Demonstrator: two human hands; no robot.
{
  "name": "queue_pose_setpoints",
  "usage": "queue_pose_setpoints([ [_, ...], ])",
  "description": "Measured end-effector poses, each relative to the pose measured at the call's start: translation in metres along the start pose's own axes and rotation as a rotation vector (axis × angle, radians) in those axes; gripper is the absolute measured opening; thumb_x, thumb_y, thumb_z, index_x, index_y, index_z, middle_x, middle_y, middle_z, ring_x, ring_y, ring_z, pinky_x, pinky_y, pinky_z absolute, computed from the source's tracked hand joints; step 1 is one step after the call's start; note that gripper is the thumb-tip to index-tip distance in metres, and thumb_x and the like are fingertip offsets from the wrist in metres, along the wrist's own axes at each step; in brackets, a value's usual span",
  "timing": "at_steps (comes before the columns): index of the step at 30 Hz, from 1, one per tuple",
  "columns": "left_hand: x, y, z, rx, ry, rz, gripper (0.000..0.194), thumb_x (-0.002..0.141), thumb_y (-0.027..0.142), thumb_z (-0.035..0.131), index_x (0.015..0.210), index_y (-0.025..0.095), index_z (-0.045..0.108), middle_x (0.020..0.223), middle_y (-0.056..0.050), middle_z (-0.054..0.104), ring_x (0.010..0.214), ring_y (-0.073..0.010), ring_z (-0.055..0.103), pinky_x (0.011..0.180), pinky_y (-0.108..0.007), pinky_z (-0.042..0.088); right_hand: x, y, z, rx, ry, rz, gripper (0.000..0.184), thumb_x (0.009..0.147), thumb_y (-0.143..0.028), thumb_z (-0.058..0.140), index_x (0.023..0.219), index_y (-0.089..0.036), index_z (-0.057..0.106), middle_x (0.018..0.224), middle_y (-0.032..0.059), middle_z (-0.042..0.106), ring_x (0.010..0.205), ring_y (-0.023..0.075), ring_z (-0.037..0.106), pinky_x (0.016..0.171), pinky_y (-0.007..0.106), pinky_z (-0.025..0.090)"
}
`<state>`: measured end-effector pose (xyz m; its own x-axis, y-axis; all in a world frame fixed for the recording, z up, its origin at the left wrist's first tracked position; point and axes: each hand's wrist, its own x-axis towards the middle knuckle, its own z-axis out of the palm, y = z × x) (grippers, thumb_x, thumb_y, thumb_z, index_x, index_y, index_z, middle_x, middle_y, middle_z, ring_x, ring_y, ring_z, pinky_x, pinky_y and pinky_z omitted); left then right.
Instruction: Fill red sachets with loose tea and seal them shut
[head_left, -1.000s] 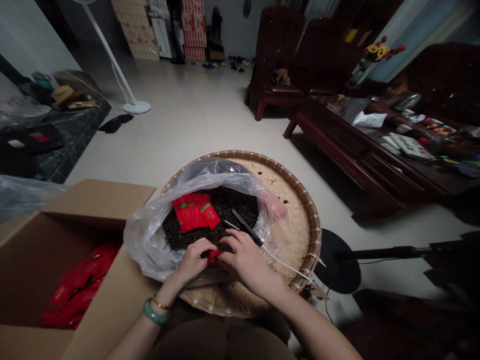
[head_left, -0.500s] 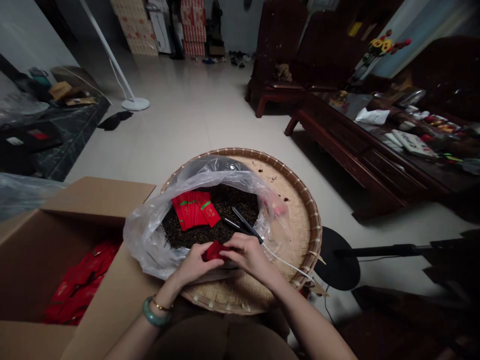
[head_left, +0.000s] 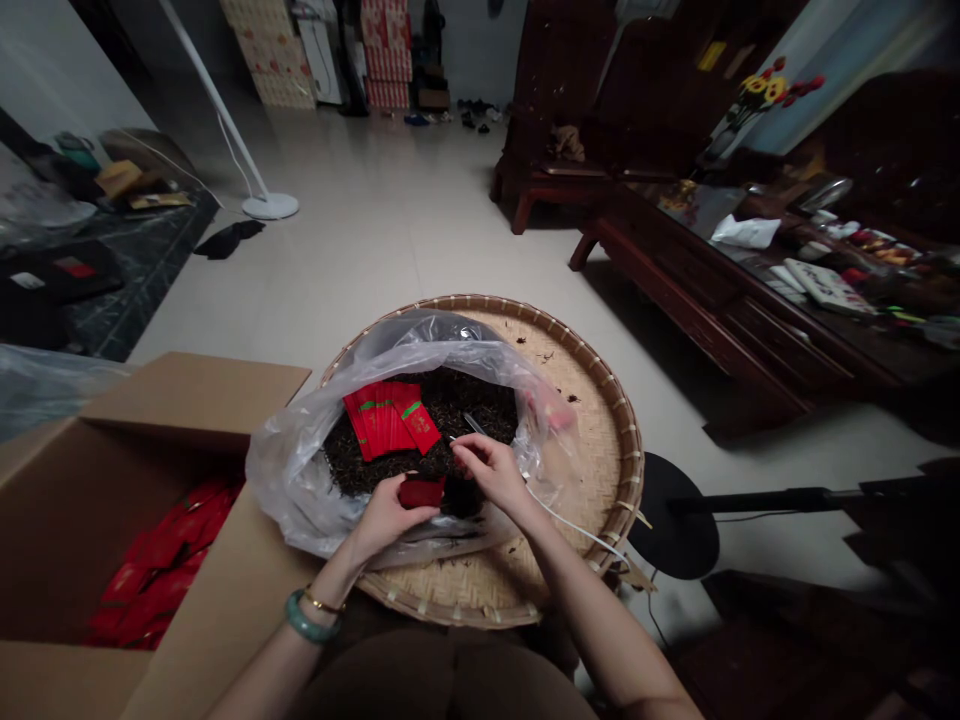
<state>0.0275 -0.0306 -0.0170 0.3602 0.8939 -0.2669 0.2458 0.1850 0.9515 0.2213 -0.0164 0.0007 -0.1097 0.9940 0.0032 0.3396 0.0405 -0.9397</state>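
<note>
My left hand (head_left: 386,515) is closed around a small red packet (head_left: 421,492) at the near edge of a clear plastic bag (head_left: 289,480). Dark, dry, tea-like leaves (head_left: 480,395) fill the bag. My right hand (head_left: 491,475) is pinched above them, with a small pale tip showing at its fingers; what it holds is mostly hidden. Beneath and behind it lies a dark two-armed tool like a hair straightener (head_left: 474,424), partly covered, with a white cord. Several flat red packets (head_left: 386,420) lie fanned out on the leaves.
The bag rests on a round woven bamboo tray (head_left: 607,440) with a raised rim. At left an open cardboard box (head_left: 195,390) holds many red packets (head_left: 157,570). A black round stand base (head_left: 671,515) is right of the tray. A dark wooden table (head_left: 720,310) stands beyond.
My right hand has left the red packet and moved up over the dark tool. My left hand keeps the packet, now turned more sideways and slightly further left.
</note>
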Motion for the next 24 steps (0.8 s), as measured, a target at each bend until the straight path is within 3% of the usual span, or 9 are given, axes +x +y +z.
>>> queue_pose_setpoints([
  [2, 0.002, -0.003, -0.005, -0.053, 0.055, 0.100, 0.030, 0.063, 0.032, 0.075, 0.084, 0.013, 0.065, 0.089, -0.009, 0.071, 0.084, -0.0228, 0.066, 0.079, -0.035, 0.052, 0.000, 0.011, -0.004, -0.234, -0.082, -0.054, 0.017, 0.085, -0.022, 0.055, 0.093, -0.019, 0.069, 0.088, 0.0050, 0.069, 0.080, 0.0164, 0.061, 0.075, 0.028, 0.047],
  [4, 0.005, -0.005, -0.009, -0.074, 0.107, 0.189, 0.026, 0.066, 0.031, 0.073, 0.084, 0.014, 0.065, 0.092, -0.009, 0.070, 0.088, -0.0226, 0.065, 0.082, -0.035, 0.052, -0.003, 0.019, -0.005, -0.471, -0.244, -0.084, 0.021, 0.082, -0.017, 0.059, 0.101, -0.018, 0.068, 0.096, 0.0078, 0.068, 0.091, 0.0192, 0.060, 0.084, 0.031, 0.045],
  [6, 0.008, -0.007, -0.011, -0.049, 0.152, 0.214, 0.025, 0.068, 0.031, 0.072, 0.085, 0.015, 0.065, 0.091, -0.009, 0.070, 0.086, -0.0220, 0.066, 0.082, -0.036, 0.053, -0.006, 0.022, 0.000, -0.635, -0.361, -0.083, 0.031, 0.081, -0.022, 0.064, 0.112, -0.019, 0.064, 0.101, 0.0097, 0.065, 0.096, 0.0214, 0.058, 0.085, 0.031, 0.044],
  [9, 0.012, -0.012, -0.010, 0.052, 0.236, 0.212, 0.030, 0.070, 0.030, 0.070, 0.094, 0.015, 0.063, 0.095, -0.008, 0.069, 0.088, -0.0220, 0.066, 0.084, -0.038, 0.053, -0.009, 0.024, 0.011, -0.732, -0.405, -0.055, 0.035, 0.079, -0.026, 0.066, 0.113, -0.019, 0.062, 0.102, 0.0101, 0.062, 0.098, 0.0228, 0.056, 0.083, 0.031, 0.044],
  [14, 0.011, -0.019, -0.012, 0.295, 0.303, 0.437, 0.054, 0.084, 0.024, 0.058, 0.133, 0.019, 0.037, 0.114, -0.010, 0.064, 0.105, -0.0200, 0.062, 0.093, -0.038, 0.050, -0.009, 0.029, 0.022, -0.621, -0.340, 0.021, 0.015, 0.077, -0.016, 0.060, 0.090, -0.016, 0.066, 0.090, 0.0081, 0.061, 0.088, 0.0210, 0.057, 0.077, 0.029, 0.043],
  [18, 0.009, -0.016, -0.020, 0.591, 0.250, 0.690, 0.035, 0.091, 0.018, 0.047, 0.127, 0.022, 0.049, 0.116, -0.008, 0.063, 0.106, -0.0180, 0.061, 0.092, -0.033, 0.050, -0.008, 0.034, 0.019, -0.514, -0.254, 0.050, 0.016, 0.071, -0.011, 0.058, 0.084, -0.016, 0.064, 0.082, 0.0046, 0.061, 0.077, 0.0174, 0.056, 0.072, 0.027, 0.042],
  [24, 0.007, -0.008, -0.027, 0.826, 0.328, 0.796, 0.031, 0.092, 0.020, 0.049, 0.122, 0.018, 0.051, 0.106, -0.008, 0.068, 0.093, -0.0181, 0.065, 0.084, -0.031, 0.053, -0.007, 0.043, 0.011, -0.210, -0.123, 0.146, 0.010, 0.069, -0.018, 0.057, 0.079, -0.017, 0.062, 0.067, -0.0015, 0.060, 0.059, 0.0108, 0.052, 0.059, 0.023, 0.042],
])
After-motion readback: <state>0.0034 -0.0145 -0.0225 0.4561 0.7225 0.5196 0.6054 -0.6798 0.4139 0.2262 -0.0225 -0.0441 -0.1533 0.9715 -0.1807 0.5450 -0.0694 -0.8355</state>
